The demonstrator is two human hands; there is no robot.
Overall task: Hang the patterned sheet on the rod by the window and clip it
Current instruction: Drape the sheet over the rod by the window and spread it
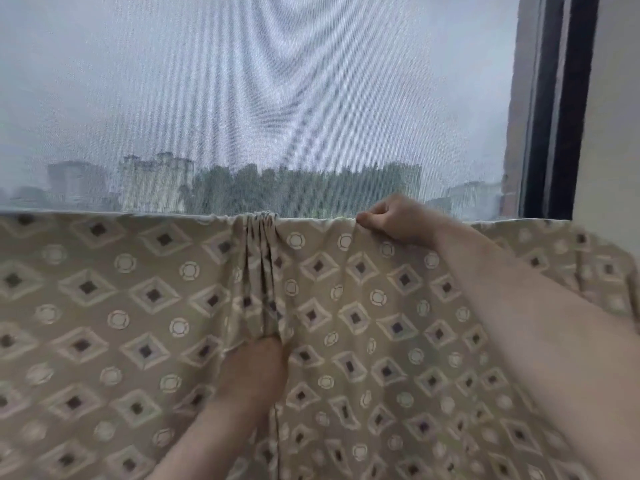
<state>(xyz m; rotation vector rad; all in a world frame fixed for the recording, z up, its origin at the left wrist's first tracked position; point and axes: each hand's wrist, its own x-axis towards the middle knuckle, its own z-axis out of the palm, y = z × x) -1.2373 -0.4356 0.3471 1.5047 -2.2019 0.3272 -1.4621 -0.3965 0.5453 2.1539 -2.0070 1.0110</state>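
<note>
The patterned sheet (104,306) is woven cloth, matt and soft-looking, tan with cream diamonds and rings printed or woven in. At about 12 o'clock along its top edge the cloth bunches into tight pleats (261,258) that show how limp the fabric is. Over the window, filling the frame from 9 to 2 o'clock, lies a fine mesh screen (277,98), dull grey and grainy. The window frame (561,109) at 2 o'clock is dark and smooth, perhaps painted metal, though blur leaves that unsure.
</note>
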